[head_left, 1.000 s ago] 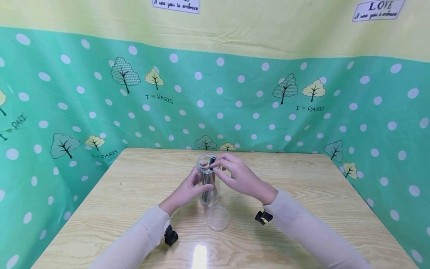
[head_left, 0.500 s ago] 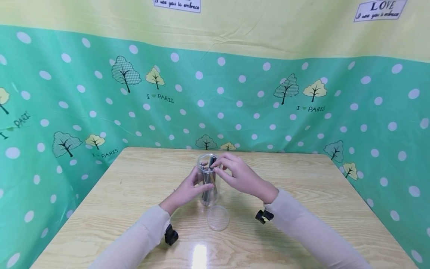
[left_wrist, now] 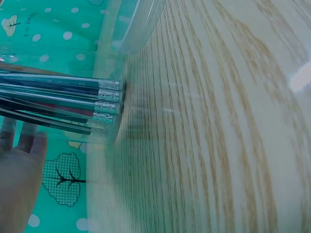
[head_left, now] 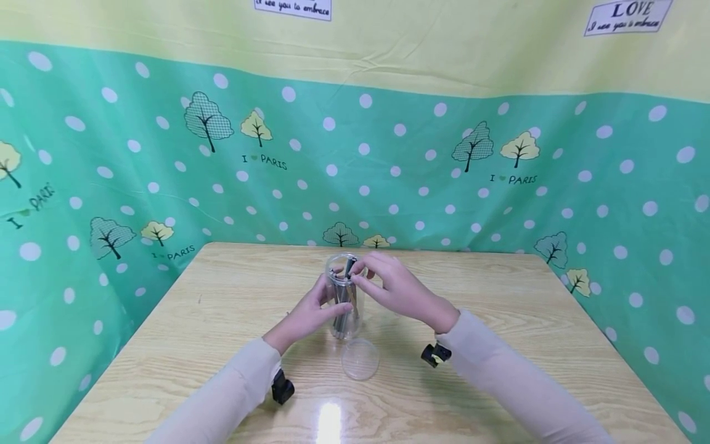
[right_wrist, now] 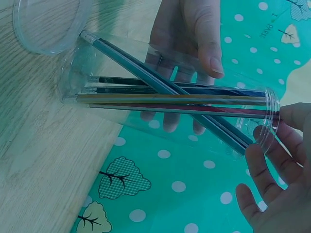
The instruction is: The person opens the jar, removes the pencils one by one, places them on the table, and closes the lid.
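Observation:
A clear plastic jar (head_left: 359, 317) stands on the table, with several pencils (right_wrist: 170, 99) inside it. My left hand (head_left: 310, 312) grips the jar from the left side, thumb across its front and fingers behind. At the open mouth, my right hand (head_left: 400, 290) pinches the end of a dark red pencil (right_wrist: 233, 112) with its fingertips, right by the rim. One dark pencil bundle (right_wrist: 133, 70) leans diagonally across the others in the right wrist view. Silver eraser-end ferrules (left_wrist: 108, 95) point toward the jar's bottom in the left wrist view.
A round clear lid (head_left: 360, 360) lies flat on the wooden table (head_left: 222, 333), just in front of the jar. Behind the table hangs a green and yellow curtain (head_left: 310, 197) with dots and trees. Light glares off the table's front (head_left: 330, 419).
My right fingertips have shifted very slightly at the jar's mouth. My left hand, the jar and the lid stay where they were.

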Available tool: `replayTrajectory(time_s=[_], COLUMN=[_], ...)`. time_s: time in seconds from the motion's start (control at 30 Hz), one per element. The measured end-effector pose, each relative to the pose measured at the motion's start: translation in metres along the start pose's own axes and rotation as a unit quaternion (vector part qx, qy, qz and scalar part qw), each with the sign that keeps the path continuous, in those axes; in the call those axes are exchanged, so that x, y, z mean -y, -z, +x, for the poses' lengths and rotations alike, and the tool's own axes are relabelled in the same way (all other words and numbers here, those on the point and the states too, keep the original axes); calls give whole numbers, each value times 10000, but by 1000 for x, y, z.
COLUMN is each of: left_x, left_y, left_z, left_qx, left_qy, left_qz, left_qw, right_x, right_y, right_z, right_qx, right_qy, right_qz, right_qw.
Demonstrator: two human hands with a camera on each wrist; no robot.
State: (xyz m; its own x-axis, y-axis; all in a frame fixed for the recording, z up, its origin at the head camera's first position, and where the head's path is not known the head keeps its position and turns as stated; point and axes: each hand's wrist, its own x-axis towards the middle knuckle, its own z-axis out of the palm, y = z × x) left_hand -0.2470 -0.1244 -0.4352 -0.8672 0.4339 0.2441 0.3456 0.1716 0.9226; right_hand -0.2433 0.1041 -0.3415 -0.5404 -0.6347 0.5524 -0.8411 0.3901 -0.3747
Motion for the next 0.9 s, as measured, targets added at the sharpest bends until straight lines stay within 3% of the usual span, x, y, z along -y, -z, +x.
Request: replayTrajectory(time_s=[0.47,0.9], left_x=[-4,-4], left_y=[0,0], left_z=[0,-2], left_qx=[23,-7], left_qy=[109,132], left_qz=[-112,-59], left_qw=[9999,9999], right_x=[7,15], right_y=[12,37], right_z=[9,16], right_qx=[-373,-916], right_qy=[188,472], right_qz=[-222,-271], right_qw=[9989,9943])
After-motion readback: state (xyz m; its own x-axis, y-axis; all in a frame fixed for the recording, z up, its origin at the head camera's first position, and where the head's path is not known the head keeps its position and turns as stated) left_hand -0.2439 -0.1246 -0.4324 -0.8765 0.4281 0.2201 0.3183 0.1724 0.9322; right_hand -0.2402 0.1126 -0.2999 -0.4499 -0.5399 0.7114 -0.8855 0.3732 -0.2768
